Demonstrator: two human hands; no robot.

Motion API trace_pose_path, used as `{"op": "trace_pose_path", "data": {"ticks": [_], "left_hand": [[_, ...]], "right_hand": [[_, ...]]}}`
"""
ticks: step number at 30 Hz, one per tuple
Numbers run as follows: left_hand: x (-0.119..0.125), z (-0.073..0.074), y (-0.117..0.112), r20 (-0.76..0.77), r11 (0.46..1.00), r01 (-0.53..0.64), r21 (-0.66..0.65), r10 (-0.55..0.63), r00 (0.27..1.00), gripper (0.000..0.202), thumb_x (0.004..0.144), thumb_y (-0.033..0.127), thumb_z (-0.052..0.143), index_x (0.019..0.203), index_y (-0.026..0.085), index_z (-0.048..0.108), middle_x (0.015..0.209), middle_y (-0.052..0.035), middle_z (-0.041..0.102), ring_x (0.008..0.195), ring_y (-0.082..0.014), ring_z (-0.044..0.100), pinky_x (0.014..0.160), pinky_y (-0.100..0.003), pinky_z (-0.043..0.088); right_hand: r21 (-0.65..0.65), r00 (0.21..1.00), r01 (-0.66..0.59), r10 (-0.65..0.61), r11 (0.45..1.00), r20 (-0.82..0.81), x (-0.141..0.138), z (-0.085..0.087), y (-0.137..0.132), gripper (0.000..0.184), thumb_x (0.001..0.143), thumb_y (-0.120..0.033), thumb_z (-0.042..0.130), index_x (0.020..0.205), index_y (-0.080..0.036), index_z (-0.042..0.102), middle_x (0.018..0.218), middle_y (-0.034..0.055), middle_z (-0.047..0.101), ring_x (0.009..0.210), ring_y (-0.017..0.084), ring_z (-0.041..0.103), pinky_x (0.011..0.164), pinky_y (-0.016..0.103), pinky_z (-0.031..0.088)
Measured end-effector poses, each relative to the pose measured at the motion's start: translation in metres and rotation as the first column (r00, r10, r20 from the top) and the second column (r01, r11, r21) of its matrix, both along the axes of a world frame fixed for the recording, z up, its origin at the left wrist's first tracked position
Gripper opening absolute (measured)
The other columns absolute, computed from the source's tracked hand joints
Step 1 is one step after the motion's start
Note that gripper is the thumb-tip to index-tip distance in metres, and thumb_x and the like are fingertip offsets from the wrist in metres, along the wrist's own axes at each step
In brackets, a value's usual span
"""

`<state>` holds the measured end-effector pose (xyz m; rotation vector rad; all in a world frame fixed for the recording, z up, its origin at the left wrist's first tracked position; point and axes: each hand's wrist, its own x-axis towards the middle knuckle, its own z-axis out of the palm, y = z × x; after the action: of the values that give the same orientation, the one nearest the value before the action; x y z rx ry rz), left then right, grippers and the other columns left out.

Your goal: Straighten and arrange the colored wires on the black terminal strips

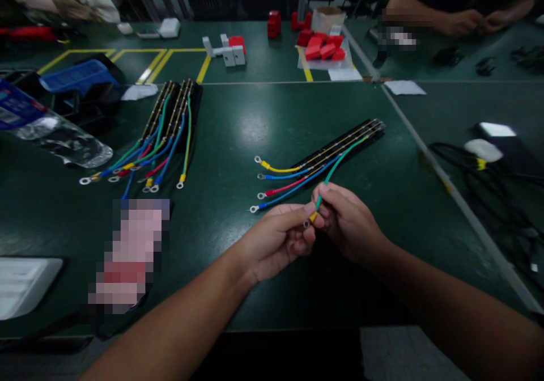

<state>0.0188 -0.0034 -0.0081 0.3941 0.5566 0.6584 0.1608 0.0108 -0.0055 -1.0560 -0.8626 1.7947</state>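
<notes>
Nearest, the left hand (280, 233) has its thumb and forefinger closed about the end of the green wire (334, 167), the other fingers curled loosely beneath. The small lug (306, 223) shows just below the left thumb tip, and the yellow sleeve (313, 217) sits right at the fingertips, between the two hands. How much of the sleeve the left pads cover cannot be told.

Just beside it, the right hand (348, 216) pinches the same wire a little above the sleeve, thumb on top; its other fingers are partly hidden. From that pinch the wire rises in a gentle curve, away from the fingers, to the black strip (335, 144) lying slantwise on the table (221, 245), well clear of both palms.

The wire looks light and springy, bendable yet likely to push back against a sharp turn. The lug is probably hard, smooth and apt to twist in a loose grip, so the sleeve seems the surer hold. The joint at the strip may be the weak spot; pulling there would be unwise.

Left of the wire, a yellow wire (283, 170), two blue wires (283, 199) and a red wire (284, 188) fan out untouched from the strip. Farther off to the left, more wired strips (178, 114) lie together.
</notes>
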Motion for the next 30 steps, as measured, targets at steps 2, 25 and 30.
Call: {"op": "trace_pose_path", "data": {"ticks": [2,25,30], "left_hand": [[-0.0005,0.0007,0.0001,0.008,1.0,-0.013,-0.002,0.013,1.0,0.021,0.088,0.028,0.054,0.08,0.01,0.061,0.048,0.004,0.047,0.042,-0.0029,0.044,0.043,-0.013,0.034],[0.0007,-0.0015,0.0021,-0.021,1.0,0.011,-0.002,-0.011,1.0,0.017,0.086,0.022,0.056,0.078,0.009,0.062,0.056,0.0009,0.054,0.047,-0.0023,0.051,0.044,-0.01,0.035],[0.0019,-0.0023,0.0022,-0.002,1.0,0.016,0.01,-0.016,1.0,0.016,0.085,0.022,0.058,0.076,0.01,0.06,0.054,0.003,0.051,0.045,-0.0008,0.045,0.043,-0.01,0.031]], "right_hand": [[0.005,1.0,0.004,-0.004,1.0,0.004,0.0003,0.0003,-0.0001,0.026,0.084,-0.034,0.053,0.063,-0.019,0.047,0.053,-0.0045,0.039,0.048,0.009,0.037,0.046,0.022,0.029],[0.0,0.999,0.024,-0.024,1.0,0.036,0.0004,-0.0021,0.0018,0.025,0.082,-0.034,0.054,0.064,-0.018,0.05,0.048,-0.0044,0.039,0.043,0.007,0.037,0.042,0.021,0.027],[0.008,0.999,0.019,-0.02,1.0,0.033,0.0,-0.0021,0.0018,0.024,0.083,-0.032,0.052,0.064,-0.018,0.051,0.048,-0.0044,0.039,0.042,0.007,0.038,0.042,0.02,0.028]]}}
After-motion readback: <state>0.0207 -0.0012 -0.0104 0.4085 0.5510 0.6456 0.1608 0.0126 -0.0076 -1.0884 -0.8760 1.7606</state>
